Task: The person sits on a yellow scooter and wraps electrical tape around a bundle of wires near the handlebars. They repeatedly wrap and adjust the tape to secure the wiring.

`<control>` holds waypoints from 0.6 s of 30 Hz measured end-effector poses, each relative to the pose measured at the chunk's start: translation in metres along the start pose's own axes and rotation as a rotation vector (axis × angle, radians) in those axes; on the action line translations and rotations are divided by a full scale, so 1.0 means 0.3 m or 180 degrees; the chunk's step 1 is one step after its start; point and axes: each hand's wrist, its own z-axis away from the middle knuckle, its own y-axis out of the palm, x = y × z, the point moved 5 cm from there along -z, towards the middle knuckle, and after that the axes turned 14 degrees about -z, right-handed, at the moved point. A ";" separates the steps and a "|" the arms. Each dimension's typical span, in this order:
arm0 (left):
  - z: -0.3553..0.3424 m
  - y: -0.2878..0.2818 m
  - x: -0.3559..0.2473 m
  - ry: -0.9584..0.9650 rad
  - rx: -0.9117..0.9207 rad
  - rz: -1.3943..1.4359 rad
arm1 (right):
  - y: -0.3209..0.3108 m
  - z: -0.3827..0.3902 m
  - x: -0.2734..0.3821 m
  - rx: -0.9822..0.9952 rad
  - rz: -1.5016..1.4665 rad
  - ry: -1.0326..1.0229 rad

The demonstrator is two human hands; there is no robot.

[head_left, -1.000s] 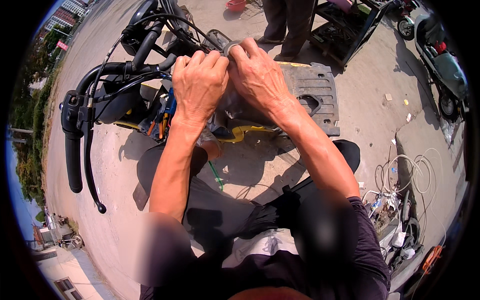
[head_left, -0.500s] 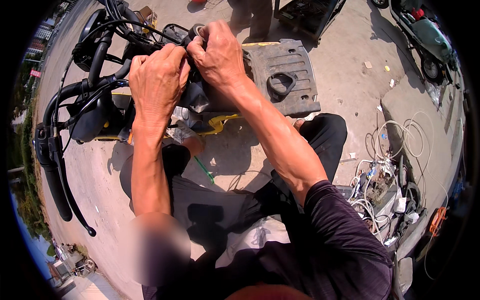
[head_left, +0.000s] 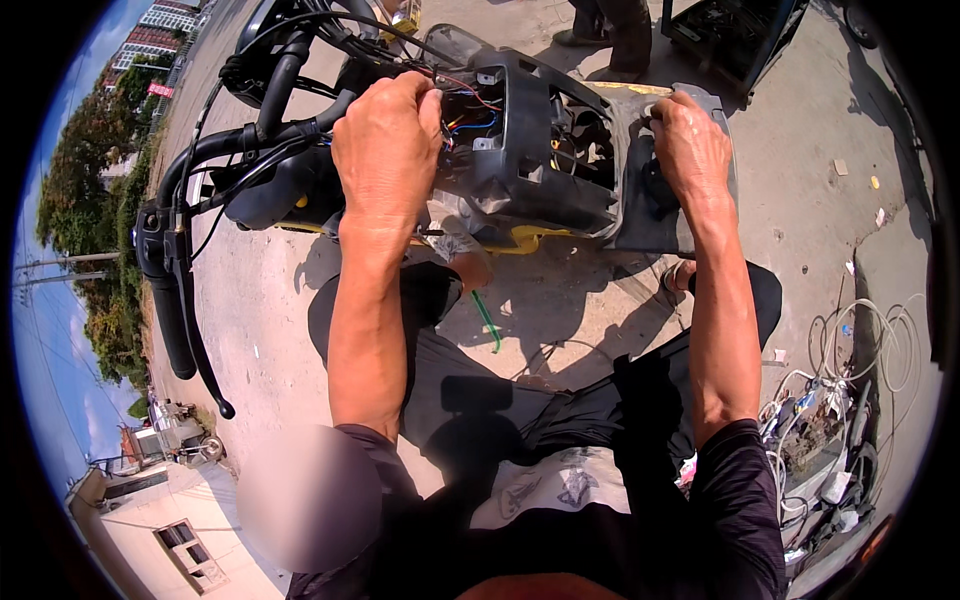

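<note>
My left hand [head_left: 385, 150] is closed at the bundled wires beside the black handlebar [head_left: 265, 145]; what its fingertips grip is hidden. Just right of it, coloured wires [head_left: 470, 120] show inside an opened black plastic housing [head_left: 530, 190] with large openings. My right hand [head_left: 690, 150] is closed over the grey floorboard [head_left: 640, 230] of the yellow-and-black two-wheeler, right of the housing. Something small and pale is at its fingertips, too hidden to name. My legs straddle the space below the vehicle.
A person's legs [head_left: 615, 35] stand beyond the vehicle, beside a dark metal rack [head_left: 720, 40]. A green rod [head_left: 485, 320] lies on the concrete between my feet. Coiled white cables [head_left: 880, 340] and scraps lie at right. A pale building [head_left: 170, 520] shows at lower left.
My hands, earlier together with a grey ring-shaped item in the right, have moved apart, the right hand far rightward. The housing and wires between them now show. The view has shifted.
</note>
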 end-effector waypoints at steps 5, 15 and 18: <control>-0.004 -0.017 0.029 -0.0390 0.0178 0.0069 | 0.052 0.040 -0.054 0.0253 -0.0164 0.0083; 0.031 -0.032 -0.039 -0.0089 -0.0123 -0.1508 | -0.159 0.185 -0.083 -0.1776 -0.1962 -0.0786; 0.037 -0.039 -0.043 -0.0112 -0.0071 -0.1755 | -0.190 0.275 -0.190 -0.2193 -0.1709 -0.0580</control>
